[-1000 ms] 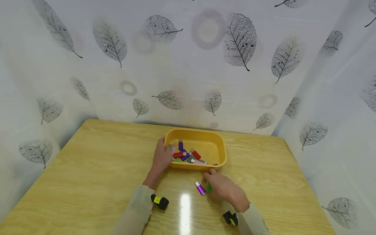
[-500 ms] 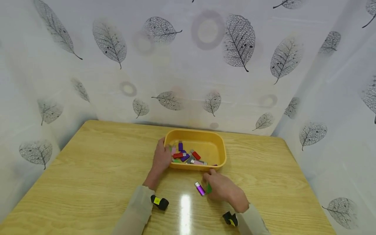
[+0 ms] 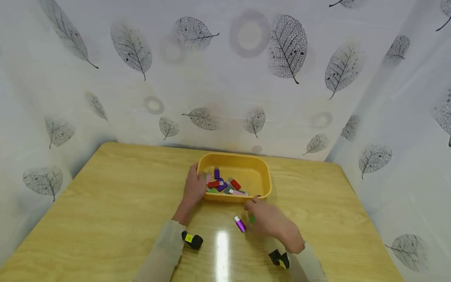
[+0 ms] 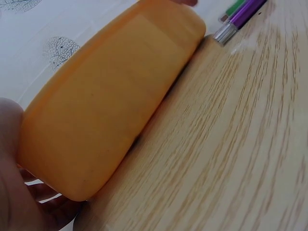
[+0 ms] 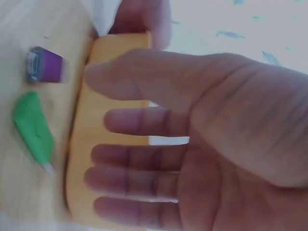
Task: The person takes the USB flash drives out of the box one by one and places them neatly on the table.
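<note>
My left hand (image 3: 193, 188) grips the left end of a yellow plastic tray (image 3: 262, 176), its thumb and fingers about that end in the left wrist view. Inside the tray lie several USB flash drives, among them a red USB drive (image 3: 235, 184) and a pink USB drive (image 3: 238, 192). Just in front of the tray is my right hand (image 3: 273, 221), fingers extended and nothing between them. A green USB drive (image 5: 34, 127) lies on the table below it, partly covered by the hand in the head view. Left of that rests a metallic purple USB drive (image 3: 240, 224).
The wooden table (image 3: 123, 211) ends at the back against a white curtain (image 3: 218, 78) printed with leaves. Black wrist cameras, one a black device (image 3: 192, 240) with a yellow label, sit on both sleeves.
My right hand has risen a little off the green USB drive and shifted slightly to the right. The left hand and the tray stay put.
</note>
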Demonstrator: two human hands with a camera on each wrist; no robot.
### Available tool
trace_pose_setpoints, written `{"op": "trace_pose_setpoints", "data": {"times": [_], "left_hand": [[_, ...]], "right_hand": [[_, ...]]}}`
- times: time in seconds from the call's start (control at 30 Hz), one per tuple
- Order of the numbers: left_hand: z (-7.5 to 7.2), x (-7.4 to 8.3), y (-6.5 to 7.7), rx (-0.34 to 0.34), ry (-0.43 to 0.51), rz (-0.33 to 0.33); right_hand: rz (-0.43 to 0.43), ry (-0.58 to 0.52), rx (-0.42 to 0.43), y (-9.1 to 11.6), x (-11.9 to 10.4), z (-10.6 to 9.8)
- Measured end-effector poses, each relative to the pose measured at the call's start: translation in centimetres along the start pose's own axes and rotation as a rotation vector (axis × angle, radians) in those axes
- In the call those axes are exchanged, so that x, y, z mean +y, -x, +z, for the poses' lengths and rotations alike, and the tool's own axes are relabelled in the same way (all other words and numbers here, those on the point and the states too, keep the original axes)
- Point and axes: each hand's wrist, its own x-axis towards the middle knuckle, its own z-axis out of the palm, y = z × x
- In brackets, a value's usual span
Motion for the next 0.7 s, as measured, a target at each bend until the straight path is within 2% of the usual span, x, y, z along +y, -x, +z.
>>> {"op": "trace_pose_setpoints", "data": {"times": [0.23,0.43,0.57,0.7], "left_hand": [[0.0,0.0,-0.1,-0.01,0.001,0.006],[-0.1,0.0,-0.3,0.0,0.008,0.021],[-0.1,0.0,-0.3,-0.002,0.011,0.028],[-0.1,0.0,-0.1,-0.013,0.015,0.013]], "right_hand": [[-0.049,-0.048,0.18,0.0,1.1,-1.3],[-0.075,-0.062,0.329,-0.9,2.2,-2.0],[-0.097,-0.136,0.365,-2.0,2.7,-2.2],[-0.051,-0.248,0.368,-3.3,3.4,-1.6]]}}
